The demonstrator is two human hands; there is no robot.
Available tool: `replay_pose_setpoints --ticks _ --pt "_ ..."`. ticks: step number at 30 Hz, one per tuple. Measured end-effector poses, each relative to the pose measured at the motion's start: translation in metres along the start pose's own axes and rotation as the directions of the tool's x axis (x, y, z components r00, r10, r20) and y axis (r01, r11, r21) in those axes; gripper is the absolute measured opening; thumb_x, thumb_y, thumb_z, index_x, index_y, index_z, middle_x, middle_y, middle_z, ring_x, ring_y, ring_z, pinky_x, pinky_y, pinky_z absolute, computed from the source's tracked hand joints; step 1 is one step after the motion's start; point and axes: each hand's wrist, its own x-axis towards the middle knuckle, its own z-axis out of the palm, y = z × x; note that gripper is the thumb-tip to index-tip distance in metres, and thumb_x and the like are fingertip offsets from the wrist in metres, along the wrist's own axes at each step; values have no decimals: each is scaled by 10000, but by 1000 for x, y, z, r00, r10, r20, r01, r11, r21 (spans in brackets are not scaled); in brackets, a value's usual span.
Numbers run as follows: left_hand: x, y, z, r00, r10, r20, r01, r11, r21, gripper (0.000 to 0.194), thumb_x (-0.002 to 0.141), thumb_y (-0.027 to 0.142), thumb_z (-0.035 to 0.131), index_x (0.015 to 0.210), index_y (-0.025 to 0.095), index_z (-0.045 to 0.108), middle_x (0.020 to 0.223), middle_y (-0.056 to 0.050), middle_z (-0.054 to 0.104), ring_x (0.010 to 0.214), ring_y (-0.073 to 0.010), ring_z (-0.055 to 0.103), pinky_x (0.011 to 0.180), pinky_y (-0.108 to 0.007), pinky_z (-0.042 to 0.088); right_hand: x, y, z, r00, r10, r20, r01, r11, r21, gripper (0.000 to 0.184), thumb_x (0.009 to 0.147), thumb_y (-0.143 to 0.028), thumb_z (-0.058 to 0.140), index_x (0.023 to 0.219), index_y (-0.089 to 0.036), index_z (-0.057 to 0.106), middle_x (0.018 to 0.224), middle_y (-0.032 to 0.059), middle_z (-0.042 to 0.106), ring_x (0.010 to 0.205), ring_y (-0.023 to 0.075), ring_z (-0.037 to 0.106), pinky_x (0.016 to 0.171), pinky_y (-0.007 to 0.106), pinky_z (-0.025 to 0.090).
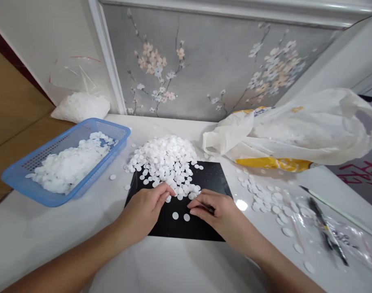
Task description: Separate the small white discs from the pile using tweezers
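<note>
A heap of small white round discs (170, 152) spreads onto a flat black sheet (204, 232) on the table. My left hand (147, 209) is closed in a pinch at the heap's near edge, with discs at its fingertips. Whether it grips one of them I cannot tell. Just right of it, my right hand (218, 209) is also closed, thumb and forefinger together over the sheet. Something dark and thin shows inside its curled fingers, mostly hidden. Two separate discs (181, 216) lie flat on the black sheet between the hands.
At the left stands a blue plastic basket (13, 177) holding more discs. Behind it sits a clear bag of white pieces (82, 106). A white plastic bag (274, 138) lies at the back right. Scattered discs (262, 197), a black pen (326, 230) and clear plastic bags (353, 240) are at right.
</note>
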Motion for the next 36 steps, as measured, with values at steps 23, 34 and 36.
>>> replay_pose_setpoints --ticks 23,34,36 --pt "4 3 -7 969 -119 217 245 343 -907 128 572 135 417 628 206 325 514 62 392 409 -66 198 400 -227 108 6 7 -11 983 176 51 -175 811 558 190 841 -379 529 775 -202 508 615 -41 477 478 85 307 464 238 246" --pt "5 -3 -1 995 -53 -81 68 978 197 122 850 337 498 793 242 550 518 68 436 453 -116 389 494 -241 211 11 3 1 987 17 -159 -32 995 -93 91 831 -273 559 763 -222 591 669 -15 565 584 142 497 566 262 383" --pt "5 -3 1 997 -30 -76 52 953 298 89 856 321 504 842 250 555 561 60 508 464 -126 429 501 -242 217 12 0 2 989 21 -146 -37 994 -104 88 816 -250 564 736 -216 571 642 -29 535 550 127 466 536 251 360"
